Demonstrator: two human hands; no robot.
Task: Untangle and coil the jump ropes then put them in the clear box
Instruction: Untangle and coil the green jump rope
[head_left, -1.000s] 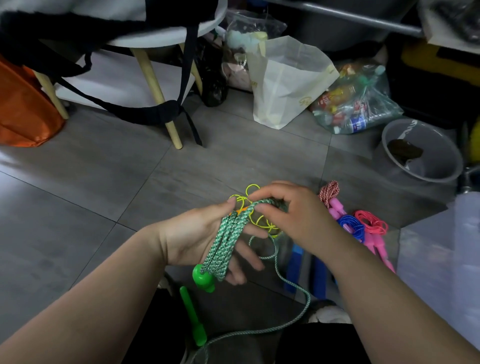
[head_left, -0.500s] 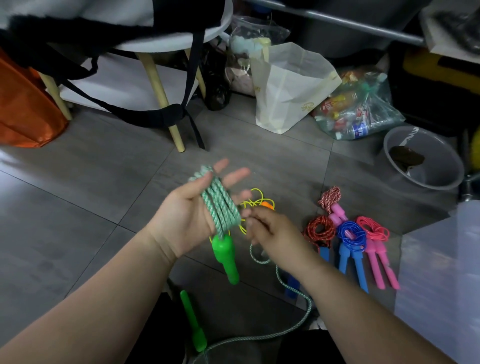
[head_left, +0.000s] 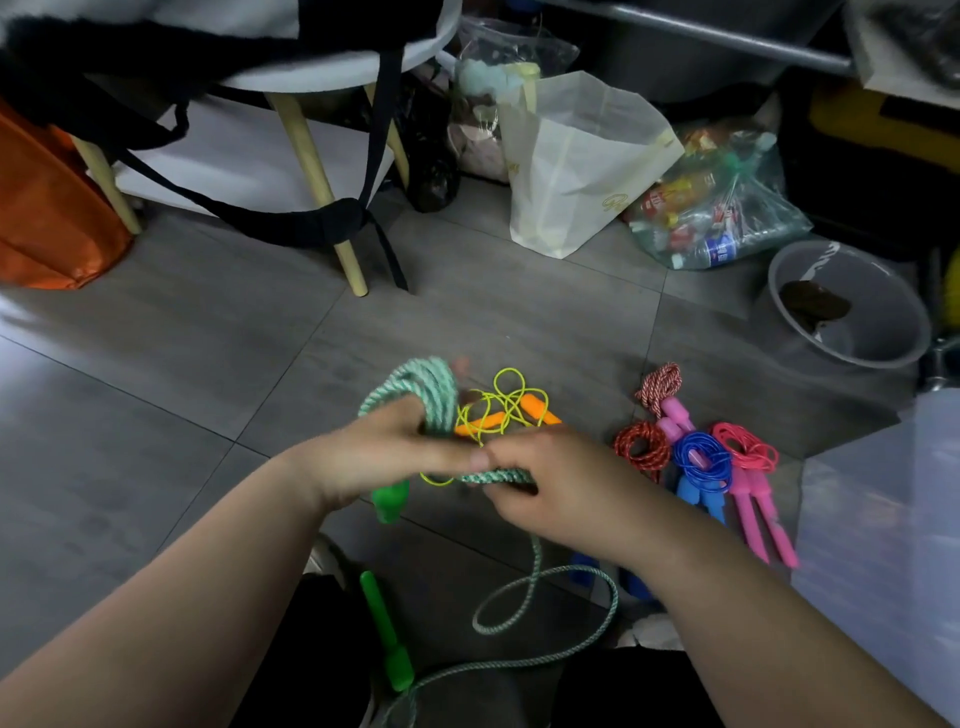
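Several loops of a green-and-white jump rope (head_left: 434, 389) are wound round my left hand (head_left: 379, 452), which grips the coil; one green handle (head_left: 390, 501) hangs below it. My right hand (head_left: 561, 488) pinches the same rope where it crosses under my left thumb. The loose end trails down in a loop (head_left: 524, 597) to the second green handle (head_left: 387, 634) near my legs. On the floor behind lies a tangled yellow rope with orange handles (head_left: 511, 408). Coiled red (head_left: 642, 449), blue (head_left: 701, 462) and pink (head_left: 745, 447) ropes lie to the right. The clear box (head_left: 883, 545) stands at the right edge.
A white stool (head_left: 311, 156) draped with black straps stands at the back left beside an orange bag (head_left: 47, 208). A cream bag (head_left: 576, 161), a clear bag of bottles (head_left: 717, 208) and a grey bowl (head_left: 852, 306) line the back right.
My left hand has turned palm down and closed its fingers over the coil. My right hand has carried the rope across beneath my left hand. The loose tail now forms a loop on the floor.
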